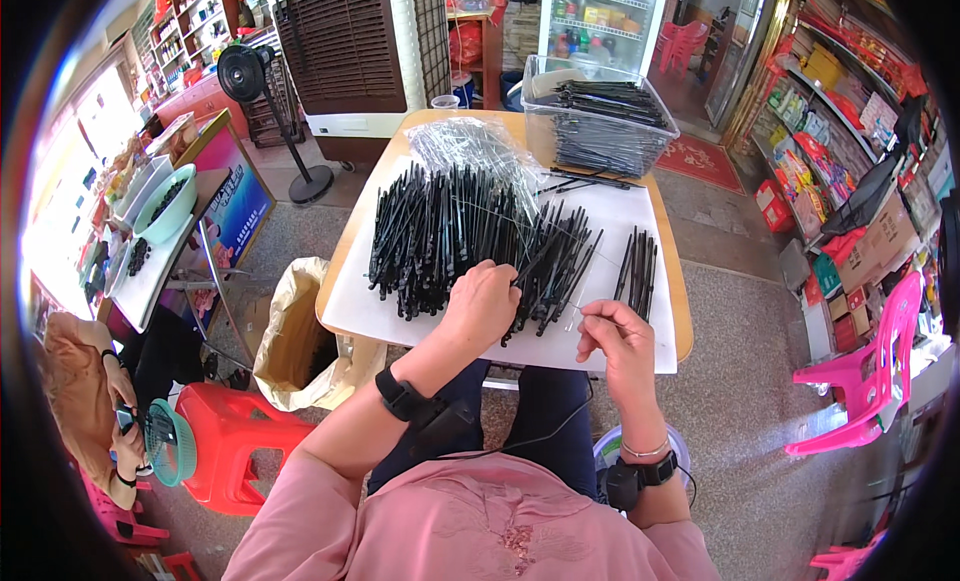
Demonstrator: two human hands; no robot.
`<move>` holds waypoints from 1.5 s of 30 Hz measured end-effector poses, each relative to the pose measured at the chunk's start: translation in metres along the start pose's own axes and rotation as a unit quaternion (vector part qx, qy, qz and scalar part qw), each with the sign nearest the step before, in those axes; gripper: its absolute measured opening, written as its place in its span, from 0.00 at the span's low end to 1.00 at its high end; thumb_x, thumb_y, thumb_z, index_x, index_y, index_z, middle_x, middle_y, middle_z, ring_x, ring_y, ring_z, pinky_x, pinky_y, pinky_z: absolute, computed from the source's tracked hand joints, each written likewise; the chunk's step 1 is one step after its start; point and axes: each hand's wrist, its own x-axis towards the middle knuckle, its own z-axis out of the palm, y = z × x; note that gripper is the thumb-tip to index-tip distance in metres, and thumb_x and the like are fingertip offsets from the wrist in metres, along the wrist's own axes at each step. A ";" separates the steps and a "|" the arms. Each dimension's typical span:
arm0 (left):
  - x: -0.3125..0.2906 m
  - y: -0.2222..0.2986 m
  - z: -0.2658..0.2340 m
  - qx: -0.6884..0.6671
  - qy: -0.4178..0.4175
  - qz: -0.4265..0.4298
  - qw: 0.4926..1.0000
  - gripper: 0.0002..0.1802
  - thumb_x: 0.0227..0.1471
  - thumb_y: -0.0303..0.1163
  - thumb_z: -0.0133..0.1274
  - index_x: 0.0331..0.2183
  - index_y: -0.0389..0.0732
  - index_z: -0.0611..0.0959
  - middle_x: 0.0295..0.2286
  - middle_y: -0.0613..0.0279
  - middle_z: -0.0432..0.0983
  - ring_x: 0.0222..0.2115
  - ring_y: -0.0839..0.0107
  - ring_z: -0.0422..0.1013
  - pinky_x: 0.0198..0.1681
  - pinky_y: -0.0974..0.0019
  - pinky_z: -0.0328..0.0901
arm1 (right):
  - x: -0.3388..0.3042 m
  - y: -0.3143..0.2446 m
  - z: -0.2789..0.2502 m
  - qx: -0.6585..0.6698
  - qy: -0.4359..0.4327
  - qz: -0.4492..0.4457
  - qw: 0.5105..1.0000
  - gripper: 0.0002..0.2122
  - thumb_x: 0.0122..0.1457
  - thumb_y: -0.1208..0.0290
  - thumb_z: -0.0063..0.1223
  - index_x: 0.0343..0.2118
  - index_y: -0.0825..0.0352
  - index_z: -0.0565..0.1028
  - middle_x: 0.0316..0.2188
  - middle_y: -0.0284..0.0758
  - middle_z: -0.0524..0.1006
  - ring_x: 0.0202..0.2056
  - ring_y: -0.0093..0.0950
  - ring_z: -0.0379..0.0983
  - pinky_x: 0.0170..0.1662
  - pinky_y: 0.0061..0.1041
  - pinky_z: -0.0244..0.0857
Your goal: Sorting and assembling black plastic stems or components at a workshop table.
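Observation:
A large heap of thin black sticks with knobbed ends [430, 236] lies on white sheeting over the table in front of me. My left hand [485, 301] is closed at the heap's near edge, its fingertips on a black stick [530, 266]; the fingers partly hide it. Just right of it lies a smaller bunch of the sticks [565, 271]. My right hand [615, 333] pinches a thin, pale, see-through strand at the bunch's right side; its full shape is hard to make out. A small separate row of sticks [638, 271] rests beyond my right fingers.
Clear plastic wrapping [470, 146] lies behind the heap. A clear bin [610, 161] full of black sticks stands at the table's far right. A lined waste bag [290, 331] and red stool [235, 446] are left; a pink chair [870, 371] is right. Another person's hand [125, 446] shows far left.

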 end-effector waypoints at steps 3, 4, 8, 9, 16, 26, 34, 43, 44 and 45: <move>-0.005 0.006 -0.015 -0.012 -0.046 -0.026 0.999 0.11 0.44 0.27 0.50 0.32 0.30 0.79 0.20 0.48 0.74 0.25 0.51 0.73 0.31 0.57 0.66 | 0.003 0.001 0.008 0.004 -0.004 0.000 1.000 0.06 0.57 0.77 0.49 0.36 0.73 0.74 0.24 0.33 0.73 0.22 0.18 0.69 0.25 0.18 0.67; -0.010 0.004 -0.018 -0.012 -0.047 -0.026 0.999 0.11 0.44 0.27 0.50 0.32 0.30 0.79 0.20 0.48 0.74 0.25 0.51 0.73 0.31 0.57 0.66 | 0.003 0.001 0.010 0.005 0.000 -0.002 1.000 0.07 0.57 0.76 0.49 0.35 0.73 0.75 0.23 0.32 0.73 0.22 0.18 0.69 0.25 0.18 0.66; -0.036 -0.002 -0.034 -0.063 -0.049 -0.058 0.995 0.14 0.48 0.26 0.45 0.36 0.29 0.78 0.18 0.49 0.74 0.17 0.59 0.73 0.25 0.63 0.66 | 0.002 0.014 0.011 -0.011 0.009 -0.013 1.000 0.06 0.58 0.77 0.48 0.35 0.73 0.75 0.25 0.32 0.73 0.23 0.18 0.69 0.26 0.17 0.67; -0.042 -0.006 -0.035 -0.080 -0.048 -0.069 0.993 0.14 0.49 0.26 0.44 0.37 0.29 0.77 0.17 0.50 0.74 0.16 0.62 0.73 0.25 0.64 0.66 | 0.003 0.019 0.012 -0.026 0.016 -0.035 0.999 0.06 0.57 0.76 0.48 0.35 0.72 0.75 0.24 0.32 0.73 0.23 0.18 0.69 0.27 0.18 0.67; -0.074 -0.013 -0.065 -0.392 -0.077 -0.281 0.872 0.17 0.58 0.29 0.39 0.46 0.30 0.72 0.22 0.62 0.72 0.17 0.78 0.67 0.15 0.78 0.59 | -0.003 0.032 0.031 -0.004 0.005 -0.059 0.998 0.06 0.57 0.76 0.49 0.33 0.71 0.76 0.23 0.32 0.73 0.25 0.19 0.71 0.31 0.20 0.68; -0.077 0.001 -0.037 -0.478 -0.230 -0.230 0.816 0.15 0.58 0.29 0.44 0.44 0.31 0.73 0.26 0.62 0.74 0.20 0.77 0.70 0.20 0.77 0.64 | -0.004 0.022 0.038 0.050 -0.059 0.035 0.996 0.07 0.56 0.75 0.50 0.34 0.71 0.77 0.23 0.32 0.76 0.26 0.18 0.72 0.32 0.18 0.68; -0.078 -0.004 -0.020 -0.554 -0.180 -0.272 0.766 0.13 0.55 0.25 0.49 0.42 0.30 0.75 0.31 0.59 0.75 0.27 0.72 0.76 0.28 0.74 0.71 | -0.013 0.016 0.030 -0.027 0.006 -0.084 0.996 0.05 0.56 0.77 0.49 0.31 0.72 0.77 0.28 0.34 0.75 0.28 0.22 0.72 0.30 0.21 0.70; -0.080 -0.004 -0.022 -0.624 -0.221 -0.230 0.713 0.11 0.53 0.23 0.50 0.40 0.31 0.76 0.34 0.56 0.76 0.31 0.67 0.76 0.34 0.71 0.73 | -0.012 0.023 0.022 0.152 0.067 -0.011 0.986 0.06 0.58 0.77 0.48 0.35 0.73 0.72 0.28 0.37 0.75 0.27 0.26 0.75 0.32 0.24 0.73; -0.080 -0.004 -0.022 -0.627 -0.224 -0.221 0.713 0.12 0.53 0.23 0.50 0.41 0.31 0.76 0.34 0.56 0.76 0.32 0.67 0.76 0.34 0.70 0.73 | -0.012 0.023 0.023 0.151 0.067 -0.010 0.986 0.06 0.58 0.77 0.48 0.35 0.73 0.72 0.28 0.37 0.75 0.27 0.26 0.75 0.32 0.24 0.73; -0.081 -0.004 -0.022 -0.630 -0.226 -0.212 0.712 0.12 0.53 0.22 0.51 0.41 0.31 0.76 0.34 0.56 0.76 0.32 0.67 0.76 0.34 0.70 0.73 | -0.013 0.021 0.025 0.164 0.051 0.001 0.985 0.05 0.58 0.77 0.47 0.35 0.73 0.72 0.28 0.38 0.75 0.27 0.26 0.75 0.32 0.25 0.74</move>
